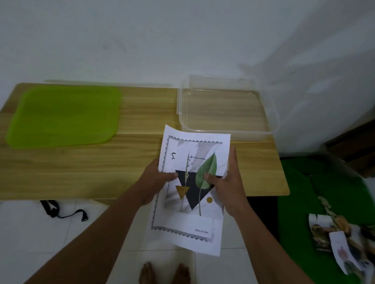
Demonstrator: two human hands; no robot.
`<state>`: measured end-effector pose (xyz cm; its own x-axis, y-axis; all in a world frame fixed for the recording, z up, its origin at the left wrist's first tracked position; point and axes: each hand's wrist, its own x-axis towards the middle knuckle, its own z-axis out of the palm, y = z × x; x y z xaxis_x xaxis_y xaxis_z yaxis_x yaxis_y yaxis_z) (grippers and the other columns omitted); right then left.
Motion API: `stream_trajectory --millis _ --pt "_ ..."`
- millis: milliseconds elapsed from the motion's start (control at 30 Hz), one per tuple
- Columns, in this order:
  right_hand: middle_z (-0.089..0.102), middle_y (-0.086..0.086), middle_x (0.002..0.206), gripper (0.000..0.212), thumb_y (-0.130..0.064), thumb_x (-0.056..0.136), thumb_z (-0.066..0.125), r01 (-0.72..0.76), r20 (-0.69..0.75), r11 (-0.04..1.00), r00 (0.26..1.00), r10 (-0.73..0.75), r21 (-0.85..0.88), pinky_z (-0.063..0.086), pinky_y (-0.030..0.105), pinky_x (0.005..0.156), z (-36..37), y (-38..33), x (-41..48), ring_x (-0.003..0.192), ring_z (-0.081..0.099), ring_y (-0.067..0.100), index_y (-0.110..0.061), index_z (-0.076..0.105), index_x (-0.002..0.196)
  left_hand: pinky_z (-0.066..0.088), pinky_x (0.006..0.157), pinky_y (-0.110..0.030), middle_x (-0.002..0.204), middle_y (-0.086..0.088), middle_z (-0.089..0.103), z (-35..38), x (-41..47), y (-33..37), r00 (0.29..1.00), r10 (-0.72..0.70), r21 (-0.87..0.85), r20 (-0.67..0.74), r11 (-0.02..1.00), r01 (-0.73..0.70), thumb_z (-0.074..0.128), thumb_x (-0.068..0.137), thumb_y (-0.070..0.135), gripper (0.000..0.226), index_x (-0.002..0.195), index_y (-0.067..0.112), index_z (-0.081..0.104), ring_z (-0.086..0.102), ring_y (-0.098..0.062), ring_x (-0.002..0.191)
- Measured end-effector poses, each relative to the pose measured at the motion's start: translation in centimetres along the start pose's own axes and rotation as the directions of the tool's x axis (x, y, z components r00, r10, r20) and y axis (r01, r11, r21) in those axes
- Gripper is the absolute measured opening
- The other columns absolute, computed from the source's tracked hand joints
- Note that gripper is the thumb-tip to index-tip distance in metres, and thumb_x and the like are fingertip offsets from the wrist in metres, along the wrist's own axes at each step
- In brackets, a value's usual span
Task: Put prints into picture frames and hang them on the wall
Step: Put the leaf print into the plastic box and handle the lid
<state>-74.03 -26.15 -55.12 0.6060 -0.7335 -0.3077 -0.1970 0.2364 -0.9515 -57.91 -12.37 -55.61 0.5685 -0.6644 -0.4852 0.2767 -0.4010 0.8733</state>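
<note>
I hold a white print (189, 222) with a green leaf, a thin stalk, a dark triangle and a lacy border, tilted over the front edge of the wooden table (123, 164). My left hand (155, 179) grips its left side with the thumb on the picture. On the right side my right hand (228, 184) holds it, thumb pressed on the leaf. More prints (339, 243) lie in a loose pile on a green surface at the right. No picture frame shows.
A clear plastic box (226, 109) stands at the table's back right against the white wall. A lime green lid (64, 115) lies flat on the left. A black strap (61, 213) lies on the tiled floor. My bare feet (166, 278) are below.
</note>
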Motion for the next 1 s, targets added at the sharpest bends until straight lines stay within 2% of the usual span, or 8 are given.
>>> stream_trajectory --millis 100,200,300,433,733,900,967,1000 --pt "0.015 -0.020 0.156 0.110 0.019 0.081 0.065 -0.002 -0.018 1.000 1.000 0.002 0.000 0.054 0.014 0.078 -0.2 -0.8 -0.3 0.134 0.031 0.004 -0.041 0.010 0.155 0.049 0.077 -0.030 0.109 0.005 0.068 -1.0 -0.1 0.9 0.996 -0.045 0.003 0.071 0.999 0.045 0.071 0.080 -0.006 0.049 0.118 0.021 0.057 0.064 -0.018 0.100" --pt "0.023 -0.010 0.160 0.103 0.016 0.081 0.068 -0.019 -0.038 1.000 0.999 0.019 0.013 0.056 0.035 0.090 -0.1 -1.9 -0.9 0.136 0.043 0.020 -0.042 0.023 0.153 0.054 0.079 -0.033 0.109 0.003 0.072 -1.8 -0.7 2.2 0.995 -0.016 -0.014 0.103 1.000 0.017 0.074 0.077 -0.005 0.051 0.118 0.022 0.060 0.069 -0.019 0.098" --pt "0.032 -0.015 0.153 0.093 0.009 0.081 0.072 -0.004 -0.058 0.998 0.998 0.000 -0.068 0.054 0.027 0.092 -0.1 -3.4 -1.2 0.132 0.044 0.013 -0.034 0.030 0.153 0.055 0.081 -0.033 0.110 0.006 0.072 -2.5 -1.5 4.1 0.988 0.036 -0.006 0.149 0.999 -0.036 0.075 0.077 -0.003 0.054 0.120 0.026 0.059 0.070 -0.016 0.098" --pt "0.039 -0.009 0.154 0.102 -0.014 0.069 0.084 0.008 -0.031 0.995 0.999 -0.011 -0.098 0.046 0.045 0.107 -0.3 -6.3 -1.1 0.137 0.043 0.017 -0.041 0.029 0.151 0.056 0.073 -0.027 0.103 0.006 0.074 -3.3 -1.8 7.4 0.985 0.069 0.044 0.159 0.996 -0.077 0.077 0.077 0.000 0.048 0.119 0.018 0.063 0.072 -0.012 0.089" --pt "0.038 -0.007 0.155 0.103 0.008 0.078 0.074 0.051 -0.126 0.993 0.990 -0.064 -0.107 0.048 0.043 0.103 -1.8 -10.8 -0.4 0.135 0.046 0.019 -0.039 0.022 0.154 0.056 0.070 -0.030 0.098 -0.001 0.075 -1.8 -0.5 11.1 0.982 0.048 0.038 0.181 0.998 -0.055 0.075 0.081 0.005 0.026 0.103 0.018 0.068 0.073 -0.017 0.082" --pt "0.051 -0.014 0.140 0.099 0.010 0.078 0.073 0.060 -0.175 0.985 0.981 -0.089 -0.163 0.051 0.033 0.098 -3.8 -12.6 0.4 0.122 0.055 0.011 -0.035 0.028 0.153 0.056 0.070 -0.030 0.097 -0.004 0.074 -0.2 0.8 12.3 0.992 0.007 -0.076 0.127 0.997 0.003 0.057 0.097 0.031 0.016 0.106 0.021 0.066 0.071 -0.021 0.082" --pt "0.055 -0.018 0.132 0.096 0.011 0.078 0.072 0.070 -0.171 0.976 0.979 -0.107 -0.207 0.052 0.029 0.095 -4.7 -13.7 0.9 0.117 0.057 0.006 -0.034 0.030 0.152 0.052 0.060 -0.025 0.095 -0.006 0.071 0.2 1.8 12.1 0.998 0.011 -0.033 0.062 0.999 -0.009 0.049 0.099 0.028 0.022 0.107 0.016 0.066 0.068 -0.019 0.073" --pt "0.053 -0.014 0.137 0.096 0.011 0.078 0.072 0.075 -0.170 0.968 0.978 -0.118 -0.240 0.050 0.032 0.099 -5.1 -14.2 1.4 0.120 0.056 0.010 -0.033 0.030 0.152 0.054 0.065 -0.027 0.104 -0.008 0.069 0.4 2.5 11.8 0.999 0.037 0.047 0.035 0.998 -0.038 0.047 0.099 0.026 0.026 0.117 0.016 0.063 0.069 -0.021 0.081"
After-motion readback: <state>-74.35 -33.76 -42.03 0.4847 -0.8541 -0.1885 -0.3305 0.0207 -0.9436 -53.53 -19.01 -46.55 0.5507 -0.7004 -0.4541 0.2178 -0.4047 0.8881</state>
